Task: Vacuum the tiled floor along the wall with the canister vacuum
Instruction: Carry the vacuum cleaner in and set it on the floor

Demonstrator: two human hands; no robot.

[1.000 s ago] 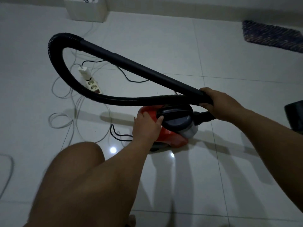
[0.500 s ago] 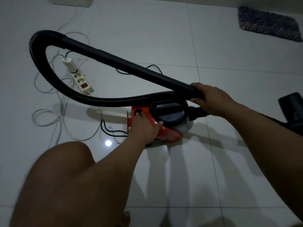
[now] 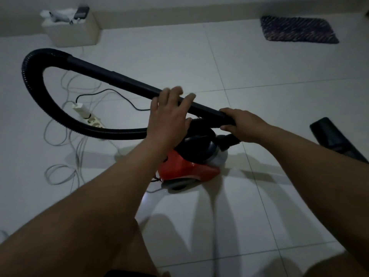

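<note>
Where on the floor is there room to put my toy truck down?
Bare tiles lie between the white box and the mat, and right of the red vacuum, before the black nozzle. The left side is crowded: loose cords, the power strip and the hose loop.

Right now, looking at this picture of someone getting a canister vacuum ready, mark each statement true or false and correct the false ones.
1. The right hand grips the end of the black wand. True.
2. The left hand rests flat on the floor. False: it is raised at the wand, fingers spread, above the vacuum.
3. The vacuum body is blue. False: it is red with a black top.
4. A power strip lies on the tiles inside the loop of the hose. True.
5. The dark mat lies under the vacuum. False: it lies far off, near the wall.
</note>
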